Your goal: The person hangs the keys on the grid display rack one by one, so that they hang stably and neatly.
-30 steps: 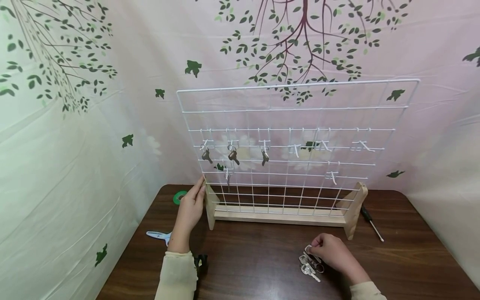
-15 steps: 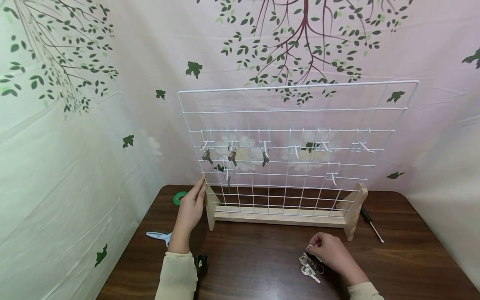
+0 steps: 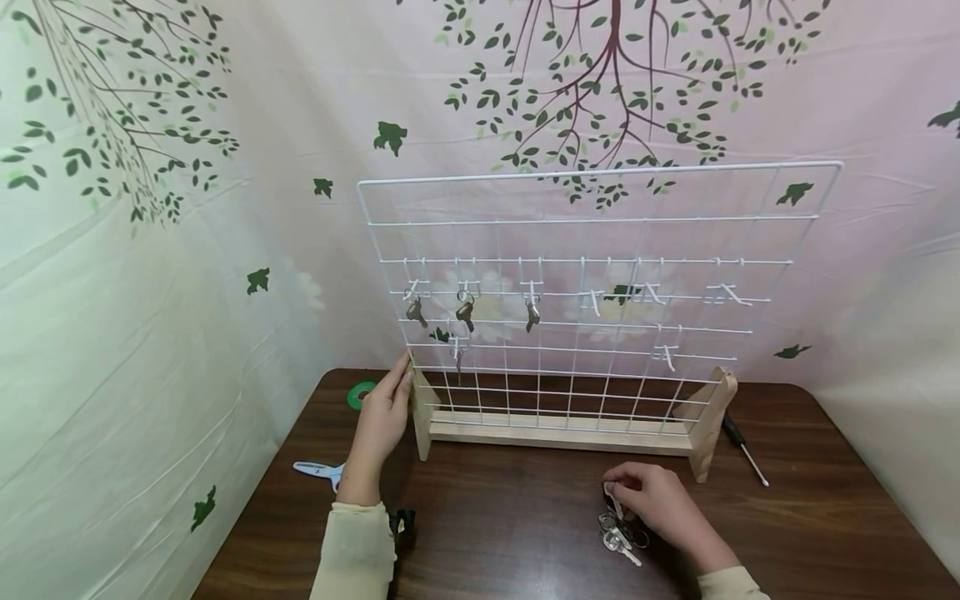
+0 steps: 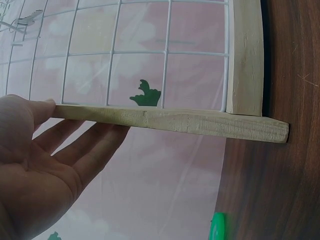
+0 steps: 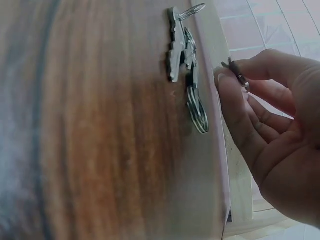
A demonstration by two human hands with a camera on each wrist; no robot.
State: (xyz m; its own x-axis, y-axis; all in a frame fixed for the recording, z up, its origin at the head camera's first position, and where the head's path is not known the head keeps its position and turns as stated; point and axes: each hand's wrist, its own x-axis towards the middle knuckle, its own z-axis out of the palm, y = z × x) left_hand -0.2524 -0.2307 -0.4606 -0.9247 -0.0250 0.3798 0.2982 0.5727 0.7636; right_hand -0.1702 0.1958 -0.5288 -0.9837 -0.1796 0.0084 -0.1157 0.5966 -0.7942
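Observation:
A white wire grid rack [image 3: 555, 383] with wooden end pieces stands on the table. My left hand [image 3: 384, 417] holds its left wooden end piece [image 4: 170, 121], thumb on one side and fingers on the other. Just in front of the rack, my right hand [image 3: 656, 496] pinches a small metal key [image 5: 238, 75] between thumb and forefinger, partly hidden by the fingers. Below that hand lies a small pile of silver keys [image 3: 618, 542] with rings. Keys [image 3: 465, 315] hang from several hooks on the rack's left half; hooks [image 3: 652, 293] on the right half are bare.
Light blue scissors [image 3: 318, 472] and a green tape roll [image 3: 360, 395] lie at the left. A black object [image 3: 403, 527] sits beside the left sleeve. A screwdriver [image 3: 744, 448] lies right of the rack. A printed curtain [image 3: 292, 208] hangs behind the table [image 3: 510, 508].
My right hand has shifted slightly left and up with the key, which has come away from the pile. My left hand has stayed on the rack's end piece.

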